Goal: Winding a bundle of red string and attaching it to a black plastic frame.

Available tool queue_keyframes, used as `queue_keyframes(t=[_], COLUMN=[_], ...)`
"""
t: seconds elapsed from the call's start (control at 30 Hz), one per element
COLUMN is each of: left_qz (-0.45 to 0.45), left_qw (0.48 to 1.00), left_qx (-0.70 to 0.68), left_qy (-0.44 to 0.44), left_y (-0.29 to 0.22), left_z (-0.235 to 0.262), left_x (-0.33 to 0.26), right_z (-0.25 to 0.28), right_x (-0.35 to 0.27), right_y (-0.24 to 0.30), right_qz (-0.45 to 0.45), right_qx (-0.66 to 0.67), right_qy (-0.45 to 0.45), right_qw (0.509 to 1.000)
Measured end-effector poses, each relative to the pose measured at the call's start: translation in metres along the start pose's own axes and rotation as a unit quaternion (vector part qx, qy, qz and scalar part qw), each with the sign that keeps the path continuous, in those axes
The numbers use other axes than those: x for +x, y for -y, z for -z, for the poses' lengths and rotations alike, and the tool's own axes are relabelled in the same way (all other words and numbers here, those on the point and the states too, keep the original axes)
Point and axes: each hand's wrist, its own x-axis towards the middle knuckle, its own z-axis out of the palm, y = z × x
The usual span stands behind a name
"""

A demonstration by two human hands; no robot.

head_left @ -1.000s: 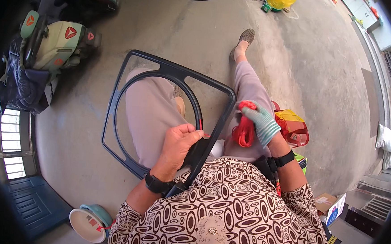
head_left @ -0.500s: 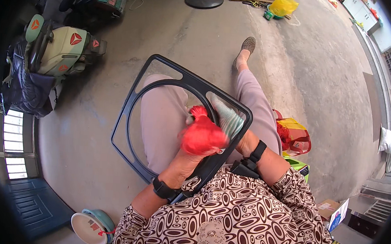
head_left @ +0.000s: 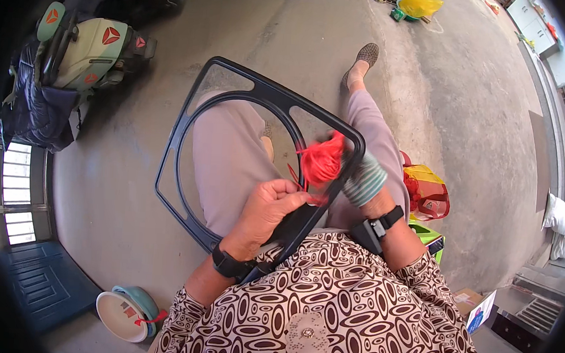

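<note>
Across my lap lies a black plastic frame point(head_left: 274, 109) with a large round opening and slots at its corners. My left hand point(head_left: 264, 209) is closed over the frame's near right part, pinching a red strand point(head_left: 317, 198) between thumb and fingers. A loose bundle of red yarn point(head_left: 323, 159), slightly blurred, is up against the frame's right side. My right hand point(head_left: 365, 181), in a striped grey-green glove, grips the bundle from the right; its fingertips are mostly hidden behind the bundle and the frame's edge.
To my right stand a red and yellow bag point(head_left: 426, 195) with red material in it and a green box point(head_left: 429, 237). White and blue basins point(head_left: 125, 316) sit at lower left. A scooter point(head_left: 92, 55) is parked at far left. A yellow bag point(head_left: 421, 4) lies far ahead.
The red bundle has moved up and right, off my left hand toward the gloved right hand. My left hand now shows its pinch on a strand. The frame has shifted slightly up and left.
</note>
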Motion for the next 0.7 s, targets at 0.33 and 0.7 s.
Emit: queue_keyframes(t=[0.33,0.7], left_qz=[-0.010,-0.007], left_qw=[1.000,0.999], left_qx=[-0.003,-0.036], left_qy=[-0.024,-0.026], left_y=[0.006,-0.001], left_z=[0.014,0.002], left_x=[0.002,0.001], right_z=[0.035,0.002], right_x=[-0.101,-0.087], right_y=[0.119,0.082], right_qz=[0.112,0.043], right_qx=[0.107,-0.362], right_qy=[0.161,-0.065], right_qw=[0.975,0.929])
